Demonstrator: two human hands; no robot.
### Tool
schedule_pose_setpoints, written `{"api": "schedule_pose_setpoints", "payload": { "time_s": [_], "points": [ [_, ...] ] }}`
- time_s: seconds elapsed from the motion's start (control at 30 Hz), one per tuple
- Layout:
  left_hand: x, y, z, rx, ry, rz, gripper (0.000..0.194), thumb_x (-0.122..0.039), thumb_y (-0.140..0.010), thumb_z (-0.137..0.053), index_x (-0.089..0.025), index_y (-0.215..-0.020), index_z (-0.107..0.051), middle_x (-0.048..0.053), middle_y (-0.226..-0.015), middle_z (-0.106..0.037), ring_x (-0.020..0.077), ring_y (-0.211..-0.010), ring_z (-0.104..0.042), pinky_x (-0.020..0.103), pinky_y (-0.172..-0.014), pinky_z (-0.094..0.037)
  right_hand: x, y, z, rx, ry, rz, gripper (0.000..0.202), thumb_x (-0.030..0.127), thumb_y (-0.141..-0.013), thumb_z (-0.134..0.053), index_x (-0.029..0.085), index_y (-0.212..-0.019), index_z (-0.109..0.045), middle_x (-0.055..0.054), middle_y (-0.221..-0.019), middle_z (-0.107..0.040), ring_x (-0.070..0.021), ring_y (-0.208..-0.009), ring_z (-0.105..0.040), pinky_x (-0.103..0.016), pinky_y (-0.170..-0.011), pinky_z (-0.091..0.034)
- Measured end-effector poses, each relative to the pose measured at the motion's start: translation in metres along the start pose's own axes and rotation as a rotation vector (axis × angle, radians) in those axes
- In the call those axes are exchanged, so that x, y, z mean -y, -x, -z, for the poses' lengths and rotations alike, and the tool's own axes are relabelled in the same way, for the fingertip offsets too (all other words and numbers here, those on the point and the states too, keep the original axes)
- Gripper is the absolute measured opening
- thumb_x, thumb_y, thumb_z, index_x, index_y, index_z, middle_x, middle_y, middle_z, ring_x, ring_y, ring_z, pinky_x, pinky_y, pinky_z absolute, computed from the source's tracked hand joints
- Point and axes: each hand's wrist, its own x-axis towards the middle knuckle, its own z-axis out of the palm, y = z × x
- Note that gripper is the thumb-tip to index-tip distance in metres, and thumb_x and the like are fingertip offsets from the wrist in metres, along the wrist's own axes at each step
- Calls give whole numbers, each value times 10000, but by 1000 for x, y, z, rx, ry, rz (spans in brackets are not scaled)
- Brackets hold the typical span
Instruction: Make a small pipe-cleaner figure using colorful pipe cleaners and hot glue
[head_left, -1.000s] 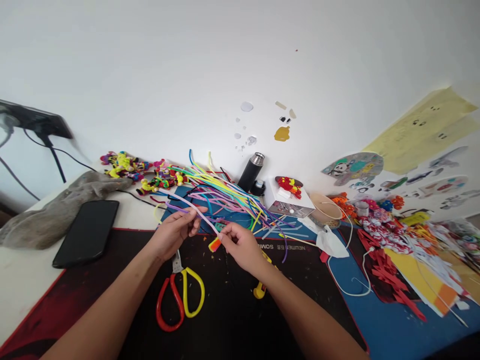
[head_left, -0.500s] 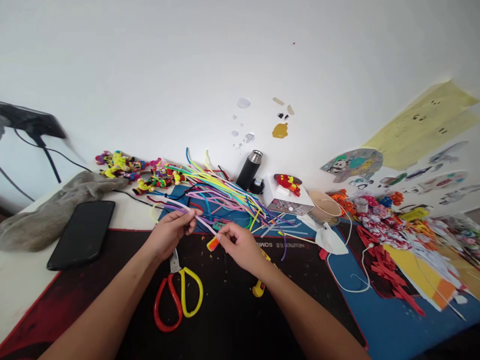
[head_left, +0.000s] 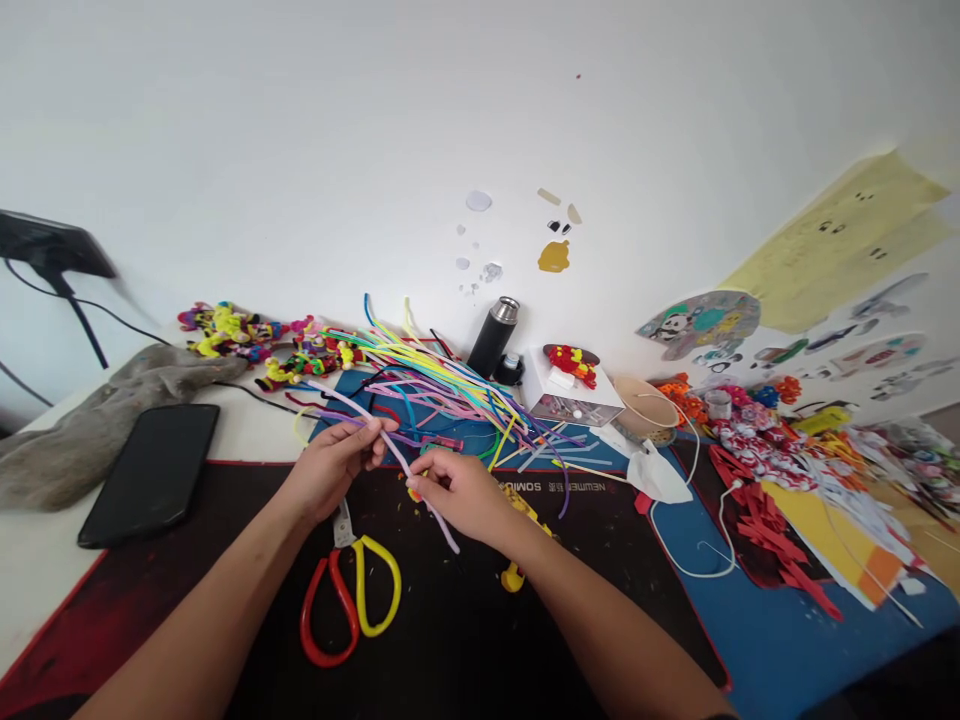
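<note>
Lilac fuzzy pipe cleaner (head_left: 397,455) runs between my two hands, slanting from the far left down toward me, its near end poking out past my right hand over the black desk mat (head_left: 465,640). My left hand (head_left: 330,462) has thumb and fingertips pinched shut on the upper stretch of it, along with what looks like a second purple strand. My right hand (head_left: 457,495) is curled closed around the lower stretch, and a small orange and yellow piece (head_left: 413,493) peeks out at its thumb side; I cannot tell how it is held.

Just behind my hands, toward the far edge of the desk, lies the loose heap of coloured pipe cleaners (head_left: 442,390), fanned over a blue cutting mat (head_left: 787,650) that goes on to the right corner. Red and yellow handled scissors (head_left: 349,590) lie on the black mat just under my left wrist, blades pointing away from me. A yellow tool (head_left: 514,575) shows beside my right forearm, partly hidden.

At the left edge rest a black phone (head_left: 150,470) and a grey cloth (head_left: 97,420). Near the wall stand a black flask with a steel cap (head_left: 491,340) and a white box (head_left: 574,395), and red paper scraps (head_left: 757,515) crowd the right side.
</note>
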Motion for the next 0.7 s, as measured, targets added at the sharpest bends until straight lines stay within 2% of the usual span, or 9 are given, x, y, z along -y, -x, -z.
{"api": "schedule_pose_setpoints", "payload": {
  "time_s": [0.17, 0.37, 0.47, 0.57, 0.7],
  "points": [
    [-1, 0, 0, 3, 13, -10, 427, -512, -665, -1000, -128, -729, -825, 59, -711, -659, 138, -636, -533, 258, -593, -483, 8, -3, 5, -35, 6, -17, 101, 281, -975, -702, 217, -899, -724, 27, -738, -710, -134, -633, -608, -247, -631, -430],
    [0, -3, 4, -56, 66, -12, 422, -490, -717, -972, -107, -807, -820, 38, -664, -621, 139, -611, -537, 233, -546, -463, 2, -3, 21, -118, 16, -22, 102, 297, -929, -712, 224, -859, -707, 48, -632, -630, -144, -580, -562, -259, -598, -408],
    [0, -7, 9, -119, 125, -9, 332, -419, -808, -914, -107, -879, -823, 31, -660, -611, 134, -592, -535, 214, -513, -451, 1, -5, 35, -239, -50, -37, 170, 384, -912, -711, 227, -849, -716, 48, -596, -600, -153, -542, -547, -265, -555, -401],
    [-5, -9, 13, -140, 277, -30, 248, -345, -922, -807, -100, -959, -827, 7, -645, -564, 120, -569, -512, 203, -500, -457, 0, -7, 51, -378, -60, -24, 259, 467, -904, -687, 224, -817, -706, 31, -621, -602, -159, -556, -536, -271, -551, -403],
    [-16, -6, 10, -134, 454, -47, 273, -305, -1025, -669, -128, -866, -802, 2, -618, -533, 120, -541, -506, 217, -491, -475, -9, -15, 71, -512, -29, -30, 335, 540, -910, -668, 215, -848, -715, 7, -660, -625, -176, -607, -533, -285, -580, -413]
  ]
}}
